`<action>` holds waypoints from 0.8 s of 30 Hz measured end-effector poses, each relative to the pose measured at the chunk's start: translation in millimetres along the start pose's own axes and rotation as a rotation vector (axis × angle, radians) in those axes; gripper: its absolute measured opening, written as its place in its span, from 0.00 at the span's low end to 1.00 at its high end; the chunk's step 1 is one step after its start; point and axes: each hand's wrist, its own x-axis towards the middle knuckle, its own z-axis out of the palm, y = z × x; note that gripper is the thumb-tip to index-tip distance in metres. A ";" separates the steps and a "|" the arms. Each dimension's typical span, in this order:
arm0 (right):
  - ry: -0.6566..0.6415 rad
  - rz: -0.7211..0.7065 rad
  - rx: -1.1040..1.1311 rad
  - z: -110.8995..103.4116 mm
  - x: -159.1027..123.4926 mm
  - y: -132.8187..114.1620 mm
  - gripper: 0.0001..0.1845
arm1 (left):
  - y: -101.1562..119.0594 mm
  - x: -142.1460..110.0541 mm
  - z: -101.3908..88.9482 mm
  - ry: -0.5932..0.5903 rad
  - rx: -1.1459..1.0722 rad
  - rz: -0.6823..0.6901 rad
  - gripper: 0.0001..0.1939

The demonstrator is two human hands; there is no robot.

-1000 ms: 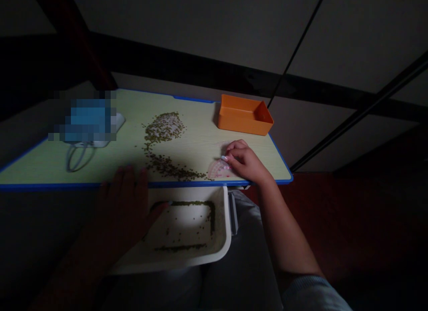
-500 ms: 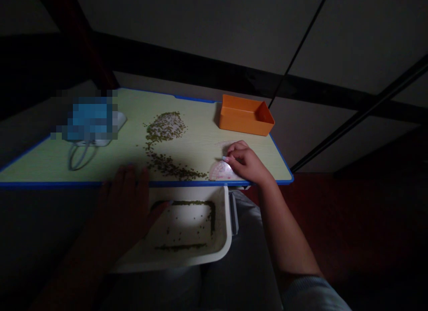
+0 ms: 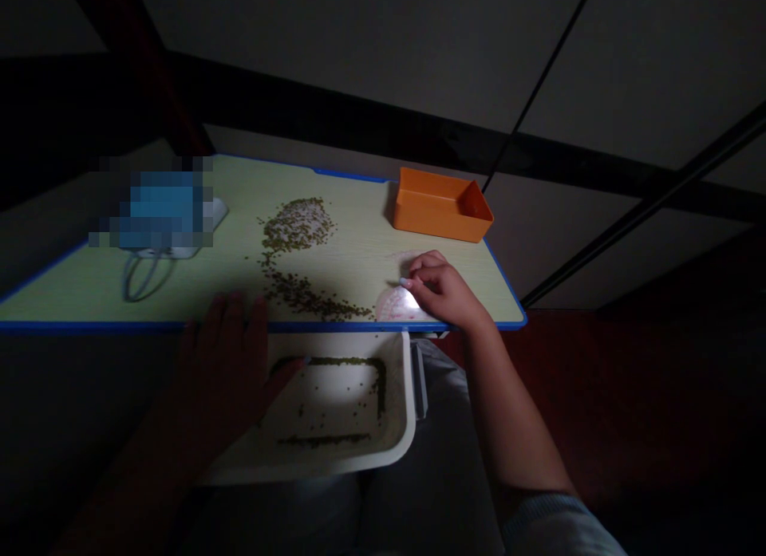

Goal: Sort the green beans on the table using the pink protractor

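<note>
My left hand (image 3: 224,368) lies dark in shadow at the table's front edge, fingers stretched out and spread, with the thumb over a white tray (image 3: 402,428) below. My right hand (image 3: 443,291) rests on the right part of the table with its fingers curled and thumb against them; whatever may be inside is hidden. Beside it, a pale pinkish rounded patch (image 3: 392,305) carries a bright glare. Left of that, a trail of small green beans (image 3: 311,298) runs back to a heap of green beans mixed with pale grains (image 3: 299,223).
An orange open box (image 3: 440,221) stands at the table's back right. On the left are a blurred-out blue object (image 3: 164,209) and a looped cable (image 3: 128,281). More green bits line the white tray's inside edges. The table (image 3: 359,205) has a blue rim; cabinet panels stand behind it.
</note>
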 end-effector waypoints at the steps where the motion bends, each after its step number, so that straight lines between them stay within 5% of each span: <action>1: -0.002 0.002 0.001 -0.1 0.0 -0.2 0.18 | -0.1 0.0 0.3 0.001 0.002 0.000 0.44; 24: -0.002 -0.052 -0.009 1.9 2.0 -3.2 0.18 | -2.0 -0.6 2.6 0.002 0.044 0.027 0.45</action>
